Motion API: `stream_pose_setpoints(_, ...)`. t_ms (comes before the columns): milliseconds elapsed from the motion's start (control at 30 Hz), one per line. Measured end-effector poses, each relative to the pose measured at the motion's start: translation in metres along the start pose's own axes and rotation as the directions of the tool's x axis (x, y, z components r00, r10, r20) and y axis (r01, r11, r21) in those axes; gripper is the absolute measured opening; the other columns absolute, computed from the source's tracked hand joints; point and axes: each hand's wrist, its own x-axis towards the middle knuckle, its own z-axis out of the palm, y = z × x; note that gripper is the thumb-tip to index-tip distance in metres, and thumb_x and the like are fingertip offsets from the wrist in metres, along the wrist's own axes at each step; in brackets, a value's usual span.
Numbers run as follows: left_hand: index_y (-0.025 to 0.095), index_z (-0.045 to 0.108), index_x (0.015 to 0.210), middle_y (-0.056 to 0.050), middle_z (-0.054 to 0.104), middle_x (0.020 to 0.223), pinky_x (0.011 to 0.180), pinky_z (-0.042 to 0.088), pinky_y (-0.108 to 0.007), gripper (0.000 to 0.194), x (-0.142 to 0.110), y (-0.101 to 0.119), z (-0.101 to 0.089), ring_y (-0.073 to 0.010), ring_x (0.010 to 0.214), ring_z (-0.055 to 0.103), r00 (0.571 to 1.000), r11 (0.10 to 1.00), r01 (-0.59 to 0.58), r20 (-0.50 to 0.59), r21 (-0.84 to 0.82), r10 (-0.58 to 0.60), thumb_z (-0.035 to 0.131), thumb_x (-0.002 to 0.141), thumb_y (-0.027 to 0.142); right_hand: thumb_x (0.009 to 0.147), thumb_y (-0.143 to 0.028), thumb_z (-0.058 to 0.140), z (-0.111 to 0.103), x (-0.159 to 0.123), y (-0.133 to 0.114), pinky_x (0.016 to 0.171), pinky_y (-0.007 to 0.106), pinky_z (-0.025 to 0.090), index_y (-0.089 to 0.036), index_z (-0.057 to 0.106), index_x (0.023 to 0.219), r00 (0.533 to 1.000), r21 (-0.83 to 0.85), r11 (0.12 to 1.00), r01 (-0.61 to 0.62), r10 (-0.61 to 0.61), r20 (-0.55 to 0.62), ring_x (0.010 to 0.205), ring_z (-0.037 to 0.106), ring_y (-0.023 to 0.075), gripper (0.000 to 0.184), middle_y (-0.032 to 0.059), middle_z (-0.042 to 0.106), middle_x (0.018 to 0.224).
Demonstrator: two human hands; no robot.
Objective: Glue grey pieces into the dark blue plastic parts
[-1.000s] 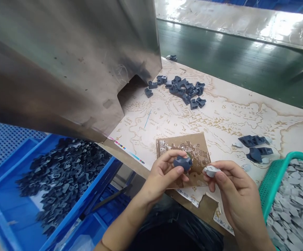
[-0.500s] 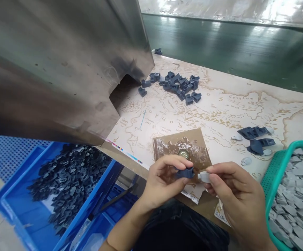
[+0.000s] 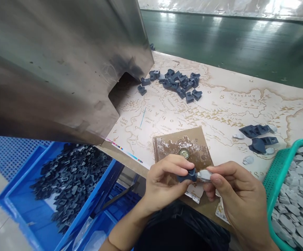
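- Our left grip (image 3: 164,182) is closed, thumb and fingers pinching a dark blue plastic part (image 3: 187,175) just above the near edge of the bench.
- Our right grip (image 3: 237,194) is closed too, with thumb and fingertips around a pale grey piece (image 3: 204,175). Its left end touches the right end of the dark part, so the two meet end to end between our hands.
- Under our hands lies a stained brown cardboard sheet (image 3: 179,146), with a small round metal disc (image 3: 184,153) on it.
- To the right, on the map-printed bench (image 3: 151,120), lie two dark assemblies (image 3: 256,130) (image 3: 258,145), each with a pale piece at one end. Small pale pieces (image 3: 248,160) lie loose beside them.
- Toward the far side, a loose cluster of dark parts (image 3: 179,83) sits on the bench, next to a stainless steel hood (image 3: 49,69).
- On our left, a blue crate (image 3: 99,184) holds a deep heap of dark parts (image 3: 70,184).
- On our right, a green mesh basket (image 3: 275,177) is well filled with pale grey pieces (image 3: 295,198).
- Much stock remains in both containers; only a few parts lie paired on the bench.
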Motion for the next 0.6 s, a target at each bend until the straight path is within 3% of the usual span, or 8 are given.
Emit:
stream_pose_setpoints(267, 0.026, 0.063, 0.095, -0.002, 0.072, 0.093, 0.078, 0.054, -0.032, 0.019, -0.002, -0.004, -0.003, -0.0152, 0.087, 0.066, 0.997, 0.997, -0.07, 0.046, 0.036, 0.068, 0.067, 0.08, 0.015, 0.079, -0.041, 0.067, -0.001, 0.003, -0.001, 0.034, 0.017, 0.047, -0.02, 0.063, 0.07, 0.998, -0.043, 0.998, -0.044, 0.046, 0.041, 0.037, 0.056, 0.0102, 0.023, -0.0013, 0.062, 0.047)
stream_pose_setpoints(500, 0.026, 0.059, 0.105, -0.003, 0.074, 0.091, 0.069, 0.056, -0.032, 0.026, 0.0, -0.005, -0.009, -0.0162, 0.083, 0.067, 0.953, 0.934, -0.276, 0.193, 0.224, 0.236, 0.063, 0.082, 0.014, 0.08, -0.042, 0.065, -0.005, 0.004, 0.002, 0.036, 0.017, 0.045, -0.018, 0.06, 0.069, 0.982, -0.068, 0.992, -0.104, 0.114, 0.149, 0.037, 0.054, 0.0097, 0.027, -0.0009, 0.06, 0.047)
stream_pose_setpoints(600, 0.026, 0.059, 0.103, -0.003, 0.073, 0.089, 0.069, 0.056, -0.032, 0.023, 0.0, -0.008, -0.01, -0.0166, 0.082, 0.067, 0.96, 0.934, -0.252, 0.183, 0.251, 0.21, 0.063, 0.082, 0.016, 0.081, -0.041, 0.064, -0.001, 0.005, 0.01, 0.039, 0.017, 0.046, -0.018, 0.059, 0.068, 0.988, -0.062, 0.995, -0.076, 0.084, 0.129, 0.041, 0.054, 0.0093, 0.027, -0.001, 0.059, 0.048)
